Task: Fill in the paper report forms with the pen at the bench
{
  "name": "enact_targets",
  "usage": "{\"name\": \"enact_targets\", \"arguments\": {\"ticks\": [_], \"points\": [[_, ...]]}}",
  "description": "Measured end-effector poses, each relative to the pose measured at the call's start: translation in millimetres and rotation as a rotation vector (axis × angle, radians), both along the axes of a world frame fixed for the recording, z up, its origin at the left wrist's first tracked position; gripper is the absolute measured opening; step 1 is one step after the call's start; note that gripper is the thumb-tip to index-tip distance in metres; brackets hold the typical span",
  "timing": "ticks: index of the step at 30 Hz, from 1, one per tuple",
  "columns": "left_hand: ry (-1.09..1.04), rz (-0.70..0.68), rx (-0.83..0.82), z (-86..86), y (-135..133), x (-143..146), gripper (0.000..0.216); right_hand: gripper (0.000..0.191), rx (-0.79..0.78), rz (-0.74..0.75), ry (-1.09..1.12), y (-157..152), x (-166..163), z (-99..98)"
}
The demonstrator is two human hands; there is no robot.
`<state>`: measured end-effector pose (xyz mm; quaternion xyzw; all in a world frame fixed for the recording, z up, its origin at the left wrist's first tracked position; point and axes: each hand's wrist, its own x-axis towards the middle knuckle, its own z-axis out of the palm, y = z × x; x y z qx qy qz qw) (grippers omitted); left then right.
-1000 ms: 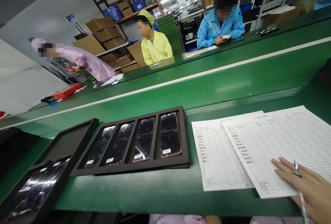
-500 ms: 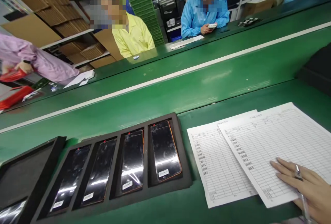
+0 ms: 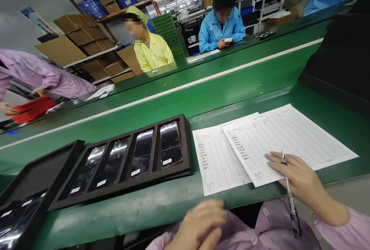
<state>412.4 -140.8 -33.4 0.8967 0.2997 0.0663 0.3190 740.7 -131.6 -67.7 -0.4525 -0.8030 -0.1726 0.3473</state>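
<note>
My right hand lies on the top printed form, fingers stretched over its lower edge. A pen is tucked between those fingers, its tip up and its barrel hanging toward my lap. A second form lies partly under the first. My left hand, smeared by motion, is above my lap just off the bench's front edge; I make out nothing in it. Left of the papers a black foam tray holds several dark glossy phone screens, each with a small white label.
Another black tray with labelled screens sits at the far left. A black block-like stack stands at the right. Across the green bench are people in yellow, blue and pink; the one in pink handles something red.
My left hand has come into view at the bottom. The camera view has shifted, showing more of my lap and right arm. My right hand stays on the form with the pen.
</note>
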Motion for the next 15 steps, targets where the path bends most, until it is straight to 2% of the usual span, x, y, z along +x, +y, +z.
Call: {"name": "enact_targets", "arguments": {"ticks": [1, 3, 6, 9, 11, 15], "points": [[0.074, 0.094, 0.088, 1.0, 8, 6, 0.032, 0.027, 0.021, -0.007, 0.018, -1, 1, 1.7], [0.136, 0.196, 0.136, 0.1, 21, 21, 0.046, 0.031, 0.059, -0.028, 0.047, -3, 2, 7.8], [0.199, 0.221, 0.136, -6.9, 29, 41, 0.057, 0.031, 0.081, -0.007, 0.056, -4, 0, 18.1], [0.234, 0.224, 0.127, -11.6, 24, 48, 0.060, 0.029, 0.024, 0.133, 0.048, -2, -4, 17.7], [0.246, 0.225, 0.118, -10.1, 21, 48, 0.058, 0.032, -0.038, 0.223, 0.021, 0, -4, 6.3], [0.269, 0.232, 0.126, 0.9, 28, 43, 0.046, 0.035, -0.178, 0.231, -0.003, 5, -3, -32.8]]}}
